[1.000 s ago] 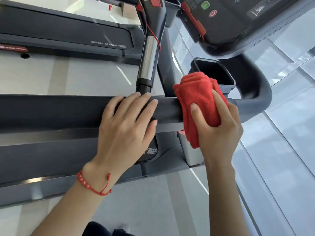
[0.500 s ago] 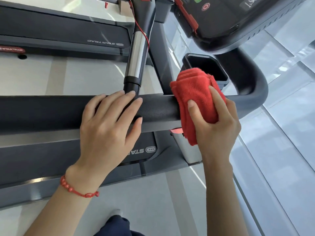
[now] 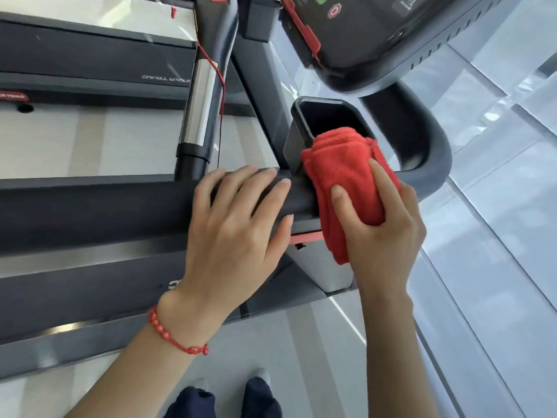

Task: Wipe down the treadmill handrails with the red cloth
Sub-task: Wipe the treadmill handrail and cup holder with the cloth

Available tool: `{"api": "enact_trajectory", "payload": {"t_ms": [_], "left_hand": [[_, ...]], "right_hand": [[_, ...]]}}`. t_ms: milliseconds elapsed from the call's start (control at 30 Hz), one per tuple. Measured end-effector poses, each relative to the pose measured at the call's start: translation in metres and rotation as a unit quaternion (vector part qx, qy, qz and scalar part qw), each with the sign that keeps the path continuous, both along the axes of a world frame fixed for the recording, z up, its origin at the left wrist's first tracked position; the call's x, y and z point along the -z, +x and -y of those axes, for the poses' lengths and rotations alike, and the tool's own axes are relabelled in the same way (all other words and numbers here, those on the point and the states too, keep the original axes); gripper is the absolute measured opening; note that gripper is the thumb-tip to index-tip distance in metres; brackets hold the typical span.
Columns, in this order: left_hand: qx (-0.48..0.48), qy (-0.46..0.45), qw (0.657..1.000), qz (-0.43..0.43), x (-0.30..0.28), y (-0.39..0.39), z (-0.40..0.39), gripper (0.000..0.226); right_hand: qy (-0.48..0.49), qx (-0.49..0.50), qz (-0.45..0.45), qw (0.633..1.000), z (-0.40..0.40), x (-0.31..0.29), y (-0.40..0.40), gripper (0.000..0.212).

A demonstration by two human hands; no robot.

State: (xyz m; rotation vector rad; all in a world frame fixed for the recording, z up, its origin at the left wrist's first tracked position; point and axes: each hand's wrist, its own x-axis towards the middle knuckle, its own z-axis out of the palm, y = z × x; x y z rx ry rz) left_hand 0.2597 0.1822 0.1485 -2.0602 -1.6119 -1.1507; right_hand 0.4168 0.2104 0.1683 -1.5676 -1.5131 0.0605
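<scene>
A dark grey treadmill handrail [image 3: 105, 206] runs across the middle of the view and curves up at the right [image 3: 431, 164] toward the console. My right hand [image 3: 382, 233] presses a folded red cloth [image 3: 340, 176] wrapped over the rail near the bend. My left hand [image 3: 238, 233] rests flat on top of the rail just left of the cloth, fingers spread, holding nothing. A red bead bracelet [image 3: 168, 336] sits on my left wrist.
The console [image 3: 376, 34] with red and green buttons hangs above at the upper right. A black cup holder [image 3: 328, 116] sits just behind the cloth. A chrome grip bar [image 3: 199, 101] with a red cord stands behind the rail. My feet [image 3: 229, 396] show at the bottom.
The view has shifted a little. My left hand has moved right along the rail, closer to the cloth. My right hand keeps the cloth on the rail near the bend.
</scene>
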Motion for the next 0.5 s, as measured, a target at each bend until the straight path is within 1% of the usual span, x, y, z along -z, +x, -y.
{"api": "enact_trajectory", "payload": {"t_ms": [67, 133, 200, 333, 500], "left_hand": [[-0.005, -0.016, 1.000, -0.009, 0.004, 0.009, -0.003, 0.028], [-0.015, -0.020, 1.000, -0.010, 0.007, 0.013, -0.005, 0.027], [-0.026, -0.007, 1.000, -0.003, 0.007, 0.015, -0.007, 0.025], [-0.049, 0.017, 0.999, 0.007, 0.006, 0.021, -0.009, 0.021], [-0.088, 0.029, 0.996, 0.018, 0.007, 0.031, -0.010, 0.020]], "right_hand": [[-0.002, 0.008, 0.000, 1.000, -0.004, -0.002, 0.007, 0.051], [0.002, -0.003, 0.020, 1.000, -0.005, -0.001, 0.004, 0.052], [0.005, -0.034, 0.032, 0.999, -0.004, 0.000, 0.000, 0.052], [0.002, -0.103, 0.029, 0.994, -0.011, -0.001, 0.012, 0.053], [0.001, -0.114, 0.025, 0.993, -0.020, -0.004, 0.039, 0.055]]}}
